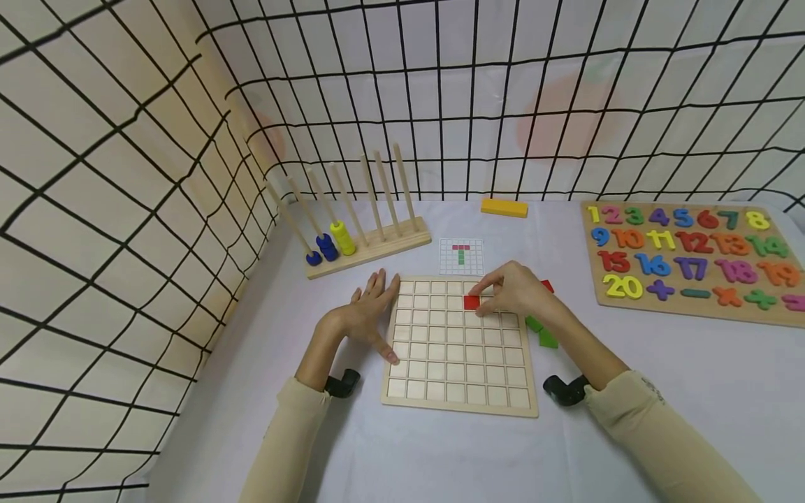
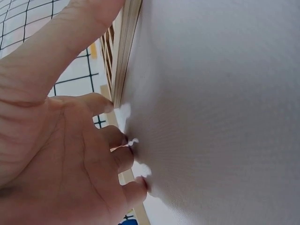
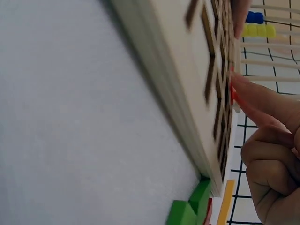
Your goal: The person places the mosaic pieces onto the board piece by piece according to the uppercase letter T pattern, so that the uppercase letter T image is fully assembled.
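A wooden grid board [image 1: 446, 342] of square recesses lies flat on the white table. One red square tile [image 1: 471, 302] sits in its second row from the far edge, right of the middle. My right hand [image 1: 512, 290] pinches that tile between thumb and index finger, the other fingers curled in; the right wrist view shows the fingertips at the red edge. My left hand [image 1: 365, 314] rests spread at the board's left side, with thumb and index finger touching its edge. Beyond the board lies a small printed card [image 1: 462, 257] with a red and green T pattern.
Green tiles [image 1: 547, 339] and a red one [image 1: 548, 286] lie by the board's right edge, partly behind my right forearm. A bead abacus [image 1: 377, 241] stands back left, a number puzzle [image 1: 692, 255] lies right, and a yellow block [image 1: 504, 208] sits near the black mesh.
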Demonstrator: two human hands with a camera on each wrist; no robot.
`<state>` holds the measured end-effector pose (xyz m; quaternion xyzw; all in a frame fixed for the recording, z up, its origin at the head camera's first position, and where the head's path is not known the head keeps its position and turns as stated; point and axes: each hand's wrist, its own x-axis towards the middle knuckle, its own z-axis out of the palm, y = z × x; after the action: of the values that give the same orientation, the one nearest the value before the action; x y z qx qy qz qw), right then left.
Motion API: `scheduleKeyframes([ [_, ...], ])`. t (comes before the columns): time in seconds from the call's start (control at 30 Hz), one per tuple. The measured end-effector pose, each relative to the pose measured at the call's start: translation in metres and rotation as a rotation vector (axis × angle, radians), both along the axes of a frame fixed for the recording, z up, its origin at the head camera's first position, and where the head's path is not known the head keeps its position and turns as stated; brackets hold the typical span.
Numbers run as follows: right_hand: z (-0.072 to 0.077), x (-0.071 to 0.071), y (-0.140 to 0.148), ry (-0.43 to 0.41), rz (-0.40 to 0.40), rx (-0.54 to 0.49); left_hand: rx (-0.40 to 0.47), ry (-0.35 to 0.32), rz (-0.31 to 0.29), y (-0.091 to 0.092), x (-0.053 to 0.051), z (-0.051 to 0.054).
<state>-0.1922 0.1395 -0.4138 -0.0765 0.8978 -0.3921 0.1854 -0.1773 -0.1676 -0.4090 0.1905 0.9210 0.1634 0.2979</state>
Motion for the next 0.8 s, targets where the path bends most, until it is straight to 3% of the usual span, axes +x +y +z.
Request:
scheduleKeyframes([
  [0.23,0.009,-0.002,0.019,0.009,0.032,-0.024,0.014,-0.004,0.006,-0.001,0.000,0.000],
  [0.43,0.013,0.001,0.054,0.063,-0.015,0.024,0.008,0.002,0.005,0.000,0.001,0.002],
  [0.8,0.005,0.004,0.109,0.042,-0.096,0.086,0.009,0.005,-0.003,0.000,0.002,0.002],
])
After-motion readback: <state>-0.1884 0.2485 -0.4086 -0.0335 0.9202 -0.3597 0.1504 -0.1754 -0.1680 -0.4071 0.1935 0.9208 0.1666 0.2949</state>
